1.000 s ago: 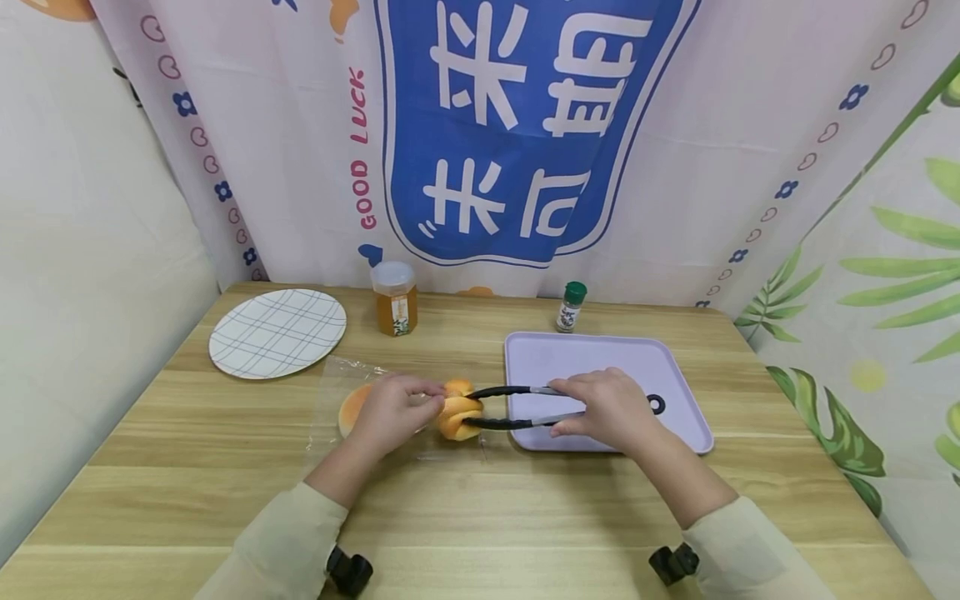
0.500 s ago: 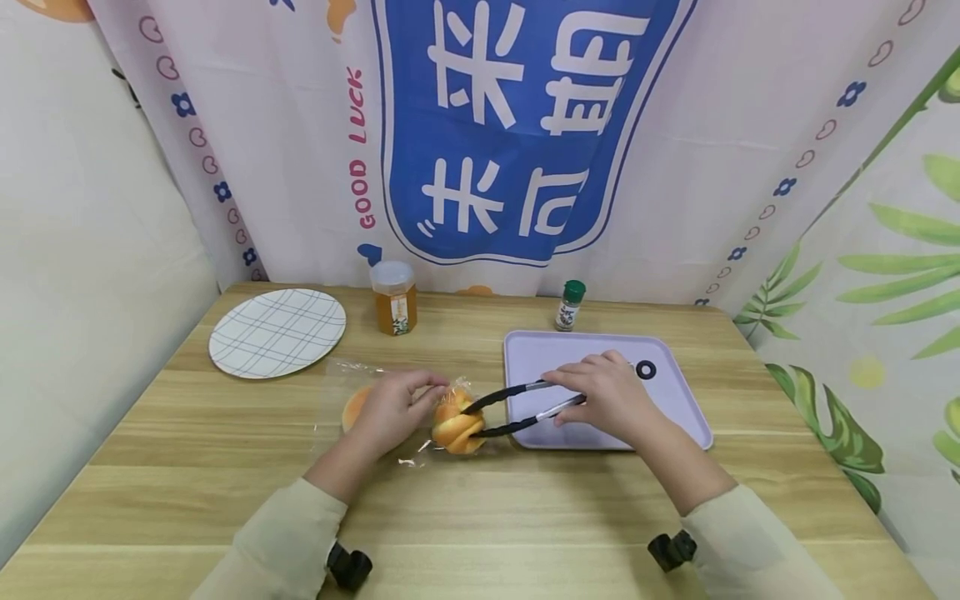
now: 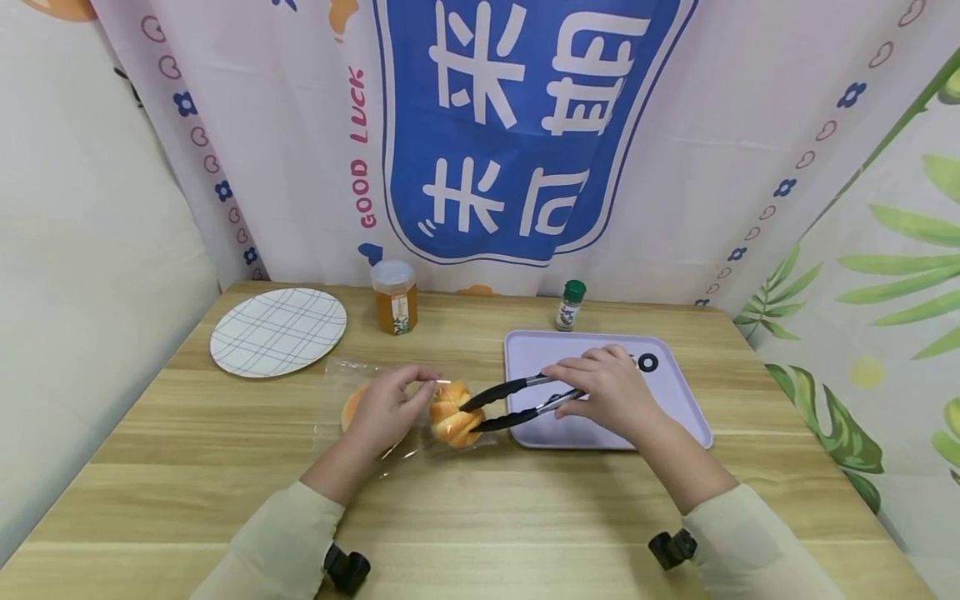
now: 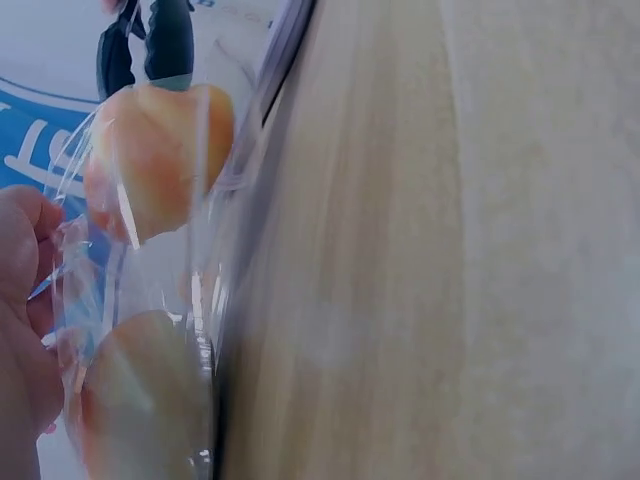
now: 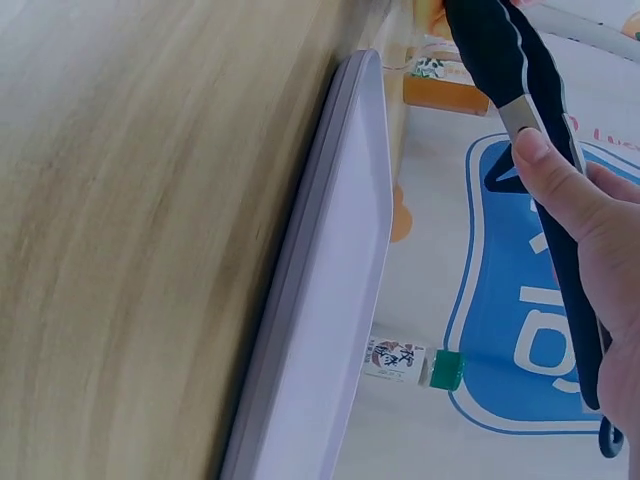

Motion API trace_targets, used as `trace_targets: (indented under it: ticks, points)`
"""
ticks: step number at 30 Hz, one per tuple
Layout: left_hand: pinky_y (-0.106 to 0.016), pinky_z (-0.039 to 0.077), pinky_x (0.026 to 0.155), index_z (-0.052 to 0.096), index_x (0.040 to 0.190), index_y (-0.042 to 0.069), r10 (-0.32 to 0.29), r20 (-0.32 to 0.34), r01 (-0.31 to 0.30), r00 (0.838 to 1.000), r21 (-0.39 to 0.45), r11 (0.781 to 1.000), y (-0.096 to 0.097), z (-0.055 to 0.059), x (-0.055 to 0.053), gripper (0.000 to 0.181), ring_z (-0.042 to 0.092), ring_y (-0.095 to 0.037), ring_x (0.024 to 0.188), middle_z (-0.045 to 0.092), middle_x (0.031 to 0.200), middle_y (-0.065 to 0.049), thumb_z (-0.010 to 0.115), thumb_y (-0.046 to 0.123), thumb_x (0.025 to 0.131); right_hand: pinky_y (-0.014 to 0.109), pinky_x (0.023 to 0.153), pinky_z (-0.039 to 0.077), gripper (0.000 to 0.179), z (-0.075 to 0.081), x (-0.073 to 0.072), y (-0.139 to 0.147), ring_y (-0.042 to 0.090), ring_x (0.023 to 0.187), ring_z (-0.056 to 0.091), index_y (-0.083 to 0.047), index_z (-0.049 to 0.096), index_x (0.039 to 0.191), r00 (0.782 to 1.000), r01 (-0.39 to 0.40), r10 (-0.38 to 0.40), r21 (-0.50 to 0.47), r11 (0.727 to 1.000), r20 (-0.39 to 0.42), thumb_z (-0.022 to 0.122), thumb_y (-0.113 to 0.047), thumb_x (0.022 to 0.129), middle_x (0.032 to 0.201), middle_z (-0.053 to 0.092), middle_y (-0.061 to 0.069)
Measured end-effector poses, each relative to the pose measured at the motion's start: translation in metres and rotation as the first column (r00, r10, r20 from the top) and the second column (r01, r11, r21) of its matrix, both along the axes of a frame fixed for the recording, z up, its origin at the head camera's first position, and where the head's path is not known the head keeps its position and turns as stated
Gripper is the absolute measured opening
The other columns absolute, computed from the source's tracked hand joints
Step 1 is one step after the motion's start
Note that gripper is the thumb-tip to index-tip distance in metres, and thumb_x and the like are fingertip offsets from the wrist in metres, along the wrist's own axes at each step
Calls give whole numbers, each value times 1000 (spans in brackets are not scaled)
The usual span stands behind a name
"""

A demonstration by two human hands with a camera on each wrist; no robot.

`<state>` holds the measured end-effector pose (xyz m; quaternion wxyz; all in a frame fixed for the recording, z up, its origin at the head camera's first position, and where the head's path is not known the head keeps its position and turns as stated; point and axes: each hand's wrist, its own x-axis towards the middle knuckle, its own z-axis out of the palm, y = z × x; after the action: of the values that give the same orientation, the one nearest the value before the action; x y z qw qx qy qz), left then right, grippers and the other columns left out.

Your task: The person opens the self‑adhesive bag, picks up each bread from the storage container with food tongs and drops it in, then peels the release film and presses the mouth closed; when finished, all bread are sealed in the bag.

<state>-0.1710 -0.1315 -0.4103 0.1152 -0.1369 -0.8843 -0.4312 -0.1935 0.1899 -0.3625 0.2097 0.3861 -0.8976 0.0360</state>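
Observation:
A clear plastic bag (image 3: pixel 330 417) lies in the middle of the table, with one round bun (image 3: pixel 352 407) inside it, partly behind my left hand (image 3: pixel 392 410). That hand pinches the bag near its mouth. My right hand (image 3: pixel 615 392) grips a pair of black-tipped tongs (image 3: pixel 504 390) around their metal arms. Between the tong tips sits a twisted bread roll (image 3: pixel 452 417), at the bag's right end. From the left wrist, the roll (image 4: pixel 150 165) shows behind clear film, with the other bun (image 4: pixel 150 400) further down the bag.
A lilac tray (image 3: pixel 525 342) lies under the right hand and tongs. A checked plate (image 3: pixel 277 333) is at the back left. A jar of amber liquid (image 3: pixel 395 300) and a green-capped shaker (image 3: pixel 570 307) stand along the back edge by the curtain.
The tongs have swung to a slant and pushed the roll slightly left into the bag's mouth, so film now covers it. The left hand has kept its pinch, shifting slightly.

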Motion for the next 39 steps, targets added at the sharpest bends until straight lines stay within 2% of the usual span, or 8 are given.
trace_targets:
  ticks: [7, 12, 17, 22, 27, 30, 35, 39]
  points:
    - [-43, 56, 88, 72, 103, 6, -38, -75, 39, 996, 8, 999, 2, 3, 2, 15, 67, -21, 101, 74, 108, -6, 63, 11, 93, 34, 75, 46, 63, -1, -2, -5, 15, 84, 63, -23, 74, 113, 964, -154, 154, 15, 988, -217, 86, -47, 56, 102, 76, -7]
    - [-43, 56, 93, 71, 104, 7, -88, -95, 90, 992, 7, 996, 3, 3, 3, 14, 66, -22, 106, 73, 110, -5, 63, 10, 94, 33, 72, 45, 64, -2, -4, -13, 14, 82, 62, -24, 74, 111, 931, -212, 211, 30, 977, -299, 86, -48, 54, 100, 76, -8]
    - [-28, 54, 63, 70, 109, 10, -39, -20, 40, 999, 60, 997, 0, 6, 3, 17, 58, -11, 72, 73, 113, -7, 58, 14, 97, 32, 73, 45, 64, -2, -3, -17, 13, 82, 62, -25, 74, 112, 935, -219, 222, 42, 975, -277, 86, -48, 53, 102, 76, -8]
    - [-35, 56, 79, 69, 116, 14, -24, 122, 30, 992, -45, 999, -1, 16, -2, 26, 63, -13, 80, 71, 119, -6, 57, 30, 99, 32, 72, 45, 64, -2, -2, -18, 14, 82, 62, -25, 74, 112, 926, -219, 224, 50, 974, -305, 85, -49, 53, 101, 76, -8]
    - [-44, 54, 92, 73, 107, 16, 7, 304, 85, 953, -287, 954, 9, 28, -16, 30, 66, -20, 99, 72, 110, -2, 58, 37, 93, 32, 72, 44, 65, -2, -2, -18, 14, 82, 61, -24, 74, 112, 921, -223, 226, 45, 974, -318, 85, -49, 53, 101, 76, -8]
    - [-37, 54, 80, 73, 96, 16, 44, 375, 108, 926, -375, 921, 16, 33, -26, 23, 63, -16, 87, 71, 95, 2, 60, 33, 88, 31, 72, 44, 65, -3, -2, -18, 14, 82, 61, -24, 74, 113, 921, -222, 226, 48, 974, -317, 84, -49, 54, 101, 76, -8]
    - [-26, 38, 50, 58, 64, 15, 86, 451, 128, 889, -424, 897, 22, 39, -33, 24, 47, -12, 56, 52, 61, 6, 62, 28, 85, 31, 72, 44, 65, -3, -2, -17, 13, 83, 61, -25, 73, 114, 926, -218, 223, 52, 975, -306, 83, -50, 55, 102, 76, -9]
    - [-24, 36, 49, 57, 65, 14, 41, 449, 148, 892, -378, 914, 25, 42, -36, 24, 45, -13, 55, 49, 60, 4, 60, 22, 87, 31, 73, 44, 65, -3, -2, -17, 13, 83, 61, -26, 73, 115, 930, -213, 221, 58, 975, -293, 83, -50, 56, 104, 76, -9]
